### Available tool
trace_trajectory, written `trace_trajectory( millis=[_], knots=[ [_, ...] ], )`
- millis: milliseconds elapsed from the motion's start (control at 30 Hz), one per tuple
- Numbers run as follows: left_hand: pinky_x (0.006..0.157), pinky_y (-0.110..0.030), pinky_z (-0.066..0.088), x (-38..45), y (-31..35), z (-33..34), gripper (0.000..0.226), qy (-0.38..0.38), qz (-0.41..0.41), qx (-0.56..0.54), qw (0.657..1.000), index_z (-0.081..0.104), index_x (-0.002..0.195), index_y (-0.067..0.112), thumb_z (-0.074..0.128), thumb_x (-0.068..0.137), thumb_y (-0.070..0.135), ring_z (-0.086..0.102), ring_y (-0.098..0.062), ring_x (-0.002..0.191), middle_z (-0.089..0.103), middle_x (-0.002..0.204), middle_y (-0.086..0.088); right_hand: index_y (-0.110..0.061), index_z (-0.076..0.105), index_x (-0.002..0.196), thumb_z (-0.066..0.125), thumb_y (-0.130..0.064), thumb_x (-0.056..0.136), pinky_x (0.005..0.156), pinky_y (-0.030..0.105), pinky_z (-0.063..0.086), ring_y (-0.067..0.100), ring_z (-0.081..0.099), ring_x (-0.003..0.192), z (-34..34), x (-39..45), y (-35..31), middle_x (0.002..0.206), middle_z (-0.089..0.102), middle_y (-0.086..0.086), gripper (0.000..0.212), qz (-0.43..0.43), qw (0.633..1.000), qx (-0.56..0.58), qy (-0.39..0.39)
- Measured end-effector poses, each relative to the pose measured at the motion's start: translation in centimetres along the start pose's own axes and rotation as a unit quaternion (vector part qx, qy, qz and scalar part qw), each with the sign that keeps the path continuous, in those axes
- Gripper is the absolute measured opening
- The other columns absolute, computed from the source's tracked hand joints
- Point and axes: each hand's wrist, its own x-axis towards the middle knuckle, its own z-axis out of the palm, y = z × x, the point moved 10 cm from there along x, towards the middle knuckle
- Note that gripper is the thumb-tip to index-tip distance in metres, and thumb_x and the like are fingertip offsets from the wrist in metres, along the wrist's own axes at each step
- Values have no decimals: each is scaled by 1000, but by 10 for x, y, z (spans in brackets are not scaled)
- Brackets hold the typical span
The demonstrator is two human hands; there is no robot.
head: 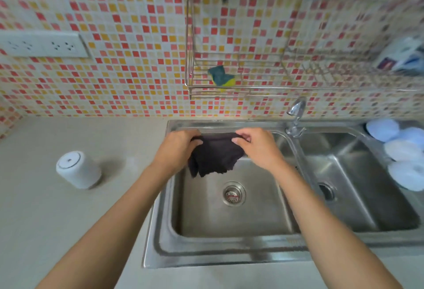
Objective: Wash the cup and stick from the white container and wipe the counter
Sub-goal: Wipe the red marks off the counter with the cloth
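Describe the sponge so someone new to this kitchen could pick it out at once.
Start at the steel double sink and look up the mosaic wall to the wire rack above the faucet. The sponge lies at the rack's left end, the only dark green and yellow thing there.

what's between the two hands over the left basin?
In the head view, a dark cloth stretches between the left hand and right hand; each grips a top corner, and the rest hangs over the sink.
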Motion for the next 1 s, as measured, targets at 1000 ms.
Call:
trace_trajectory(
  millis=[1000],
  knots=[
    [85,-25,39,274,98,-11,19,-43,-5,-57,997,67,107,12,66,90,20,59,-25,109,66,113,-7,1,66,105,67,-17,90,80,44,57,26,70,76,-180,190,50,99,70,17,24,63,996,-63,-29]
  ],
)
